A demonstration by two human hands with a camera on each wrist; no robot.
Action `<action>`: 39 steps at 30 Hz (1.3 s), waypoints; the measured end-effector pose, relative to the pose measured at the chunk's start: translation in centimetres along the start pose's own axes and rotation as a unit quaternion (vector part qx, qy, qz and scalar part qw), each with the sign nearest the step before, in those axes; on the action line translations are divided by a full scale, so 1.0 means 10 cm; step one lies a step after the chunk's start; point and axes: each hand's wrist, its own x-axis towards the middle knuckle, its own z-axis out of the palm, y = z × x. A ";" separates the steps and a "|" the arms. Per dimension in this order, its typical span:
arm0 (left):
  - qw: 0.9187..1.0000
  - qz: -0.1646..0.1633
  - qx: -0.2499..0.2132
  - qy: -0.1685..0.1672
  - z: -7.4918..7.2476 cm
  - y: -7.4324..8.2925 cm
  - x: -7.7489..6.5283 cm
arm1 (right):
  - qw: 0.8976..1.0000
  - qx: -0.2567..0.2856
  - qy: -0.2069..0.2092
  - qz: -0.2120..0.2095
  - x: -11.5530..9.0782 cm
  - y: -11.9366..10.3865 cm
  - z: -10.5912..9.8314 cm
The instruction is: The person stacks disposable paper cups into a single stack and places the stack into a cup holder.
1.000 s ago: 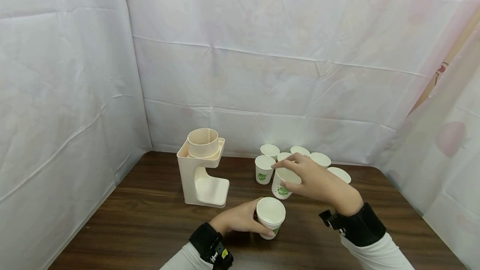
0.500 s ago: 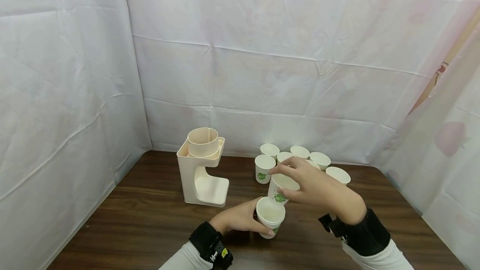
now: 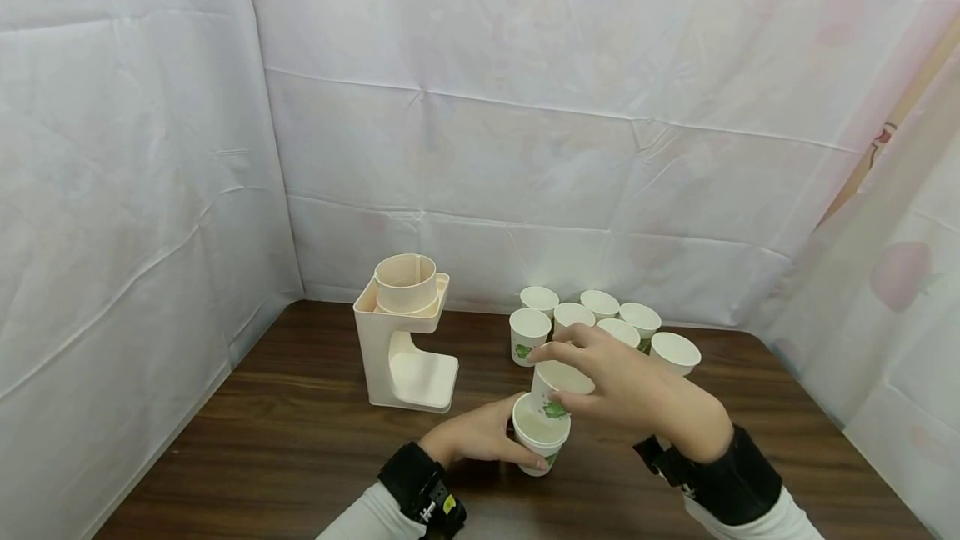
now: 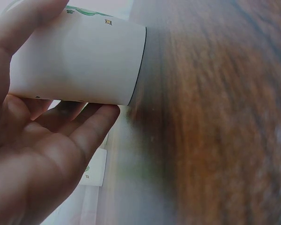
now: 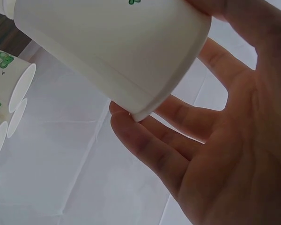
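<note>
My left hand (image 3: 476, 438) grips a white paper cup (image 3: 551, 438) with a second rim showing at its top, so cups are nested there. In the left wrist view thumb and fingers wrap the wall of this cup (image 4: 89, 61), its base close to the wooden surface. Just above it, my right hand (image 3: 626, 377) pinches another paper cup (image 3: 549, 394) with a green print near its rim. That cup leans, its lower end overlapping the mouth of the left one in the head view. The right wrist view shows fingertips (image 5: 131, 133) at the rim of the cup (image 5: 117, 51).
Several white paper cups (image 3: 529, 327) stand upright in a group at the back of the dark wooden table (image 3: 285, 407). Left of them is a cream stand (image 3: 375, 357) with a round tube (image 3: 406, 286) on top. White cloth (image 3: 480, 107) hangs behind.
My right hand has lifted its cup from the front of the group and brought it left and down, over the cup in my left hand. The left hand has stayed put.
</note>
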 end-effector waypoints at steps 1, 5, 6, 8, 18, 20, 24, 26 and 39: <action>1.000 0.002 0.001 -0.001 0.00 0.00 0.00 | 1.000 0.000 -0.002 0.002 0.00 -0.01 0.01; 1.000 0.013 0.004 -0.006 0.00 -0.01 0.00 | 1.000 0.007 -0.007 0.000 0.01 -0.03 0.05; 1.000 0.015 0.004 -0.008 0.00 -0.01 0.01 | 1.000 0.007 -0.006 -0.005 0.01 -0.03 0.07; 1.000 0.018 0.005 -0.009 0.00 -0.01 0.01 | 1.000 0.006 -0.003 -0.020 0.02 -0.04 0.10; 1.000 0.014 -0.002 -0.011 0.01 0.02 0.00 | 0.999 0.030 -0.036 -0.022 0.03 -0.05 0.20; 1.000 0.013 -0.008 -0.011 0.02 0.01 0.00 | 0.999 0.030 -0.042 -0.016 0.03 -0.05 0.22; 1.000 0.009 -0.005 -0.006 0.02 0.01 0.00 | 0.999 0.026 -0.044 -0.010 0.03 -0.05 0.27; 1.000 0.009 0.000 -0.003 0.02 0.00 0.00 | 0.999 0.027 -0.046 -0.008 0.02 -0.05 0.30; 1.000 0.012 0.003 -0.016 0.01 -0.02 0.00 | 0.997 0.040 -0.058 -0.017 0.03 -0.05 0.42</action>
